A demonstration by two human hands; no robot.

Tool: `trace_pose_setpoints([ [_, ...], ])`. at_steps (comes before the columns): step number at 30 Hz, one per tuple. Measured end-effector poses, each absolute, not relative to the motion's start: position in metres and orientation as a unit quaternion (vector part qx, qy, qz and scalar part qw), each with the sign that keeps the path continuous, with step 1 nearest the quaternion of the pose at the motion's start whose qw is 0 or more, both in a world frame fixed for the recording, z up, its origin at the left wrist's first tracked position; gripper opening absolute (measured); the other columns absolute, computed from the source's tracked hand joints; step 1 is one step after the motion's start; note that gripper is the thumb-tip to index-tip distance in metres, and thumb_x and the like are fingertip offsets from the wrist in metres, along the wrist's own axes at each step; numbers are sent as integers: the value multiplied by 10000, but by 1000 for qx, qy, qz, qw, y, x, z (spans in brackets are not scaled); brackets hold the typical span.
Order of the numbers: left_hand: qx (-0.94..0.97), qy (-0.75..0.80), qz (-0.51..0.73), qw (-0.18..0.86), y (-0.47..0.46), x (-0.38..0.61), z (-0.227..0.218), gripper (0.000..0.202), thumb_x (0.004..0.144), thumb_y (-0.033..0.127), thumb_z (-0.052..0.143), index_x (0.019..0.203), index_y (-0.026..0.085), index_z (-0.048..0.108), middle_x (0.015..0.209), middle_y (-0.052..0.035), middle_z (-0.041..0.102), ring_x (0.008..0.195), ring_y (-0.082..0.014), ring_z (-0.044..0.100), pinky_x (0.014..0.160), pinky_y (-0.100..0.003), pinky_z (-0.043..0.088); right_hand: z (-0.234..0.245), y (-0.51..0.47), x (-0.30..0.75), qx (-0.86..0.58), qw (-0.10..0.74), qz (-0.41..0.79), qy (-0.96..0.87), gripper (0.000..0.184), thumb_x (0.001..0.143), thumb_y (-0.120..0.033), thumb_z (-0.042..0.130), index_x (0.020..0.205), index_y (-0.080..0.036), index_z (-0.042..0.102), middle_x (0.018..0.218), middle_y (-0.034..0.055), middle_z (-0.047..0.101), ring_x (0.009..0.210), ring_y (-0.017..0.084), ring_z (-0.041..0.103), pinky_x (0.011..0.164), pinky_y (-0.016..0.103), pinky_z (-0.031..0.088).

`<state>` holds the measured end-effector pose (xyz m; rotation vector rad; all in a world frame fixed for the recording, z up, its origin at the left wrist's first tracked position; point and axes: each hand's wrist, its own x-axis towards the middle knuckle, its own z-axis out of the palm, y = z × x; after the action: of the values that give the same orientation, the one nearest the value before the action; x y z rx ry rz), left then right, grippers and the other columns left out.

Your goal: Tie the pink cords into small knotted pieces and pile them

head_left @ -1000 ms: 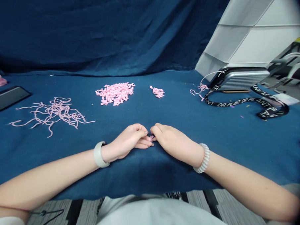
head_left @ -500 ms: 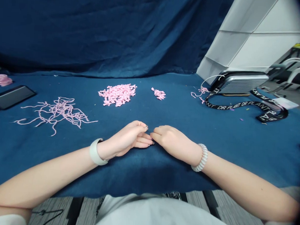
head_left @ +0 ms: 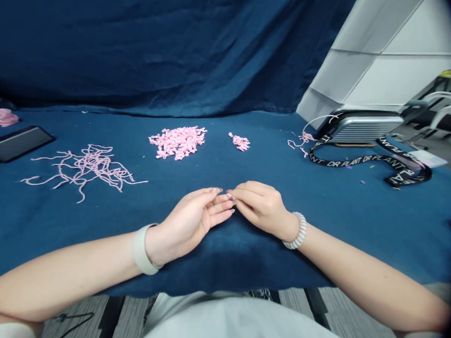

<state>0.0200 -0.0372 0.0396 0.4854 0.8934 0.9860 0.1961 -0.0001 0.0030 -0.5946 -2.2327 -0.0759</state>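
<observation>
My left hand (head_left: 193, 220) lies near the table's front edge with the palm turned half up and the fingers reaching right. My right hand (head_left: 261, 205) faces it, fingers curled. The fingertips of both hands meet and pinch a small pink yarn piece (head_left: 230, 196) just above the blue cloth (head_left: 321, 203). There is a pale band on the left wrist and a white coil bracelet on the right wrist.
A heap of small pink yarn knots (head_left: 178, 141) and a smaller heap (head_left: 240, 142) lie behind the hands. Loose pink yarn strands (head_left: 87, 170) lie to the left, beside a dark phone (head_left: 15, 142). A black printed lanyard (head_left: 371, 163) and a silver case (head_left: 362, 126) lie to the right.
My left hand has rolled palm-up and drawn back a little. My right hand has lifted slightly, and the fingertips still meet on the pink piece.
</observation>
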Motion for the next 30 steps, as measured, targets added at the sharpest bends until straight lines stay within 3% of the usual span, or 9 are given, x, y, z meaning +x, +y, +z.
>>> trace_pose_setpoints([
  [5,238,390,471,754,-43,24,41,68,852,138,538,850,115,602,863,-59,661,845,-121,654,843,-266,530,7,-5,188,-272,477,60,-834,153,841,-121,523,858,-172,666,795,48,695,740,134,636,706,269,525],
  [11,375,423,482,670,-37,23,39,180,752,192,683,901,126,605,813,-45,687,780,-112,658,783,-234,529,9,-8,180,-371,506,341,-700,113,816,-205,589,771,-175,688,752,24,680,658,114,612,622,242,503],
  [16,502,428,488,572,-34,20,41,183,706,240,722,813,128,624,743,-33,689,727,-138,663,748,-258,532,6,-8,180,-333,492,532,-604,145,803,-286,622,759,-164,688,677,10,631,596,96,553,582,239,480],
  [30,494,427,475,590,-32,17,40,207,677,283,750,772,119,668,744,-49,710,723,-148,675,725,-254,545,7,-11,180,-353,494,471,-640,130,802,-262,626,804,-179,726,747,21,632,630,98,561,616,253,473],
])
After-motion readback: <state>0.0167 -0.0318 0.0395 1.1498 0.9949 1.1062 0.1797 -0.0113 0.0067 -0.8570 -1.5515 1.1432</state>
